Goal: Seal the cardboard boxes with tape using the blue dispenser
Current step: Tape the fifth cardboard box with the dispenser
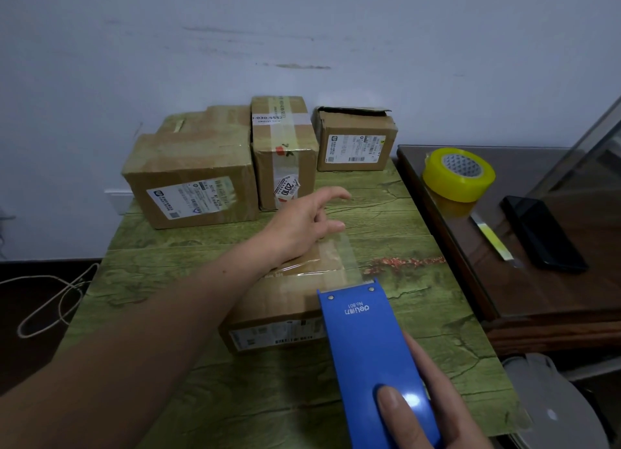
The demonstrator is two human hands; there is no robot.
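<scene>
Plainly mid-strip. Gripped the blue dispenser (366, 341) in the right hand (423, 411), fingers curled round its body and thumb flat on top, probably to steer the blade end and hold the tape (351, 257) taut. Held it out at 5 o'clock of the near box (279, 310), with the clear strip stretched from blade to box top. Laid the left hand (302, 223) over that box's far end at 12 o'clock, fingers loose and spread, clasping nothing. Seemingly pinned the strip's start under the heel, to stop any lifting. Set the box near the middle of the green worktop (437, 347), close in, likely for easy reach.

Counted at the back:
- one big box (191, 183) at 11 o'clock
- one tall box (285, 152) at 12
- one small box (356, 142) at 1, flap raised, so judged unsealed

Possibly one more behind the big one; could not tell. Made four boxes for certain.

Counted also one dispenser and one yellow roll (458, 174) at 2 o'clock on the dark side table (554, 297), perhaps a spare. Beside it, one black phone (544, 233) and what looked like one cutter (494, 243).
</scene>
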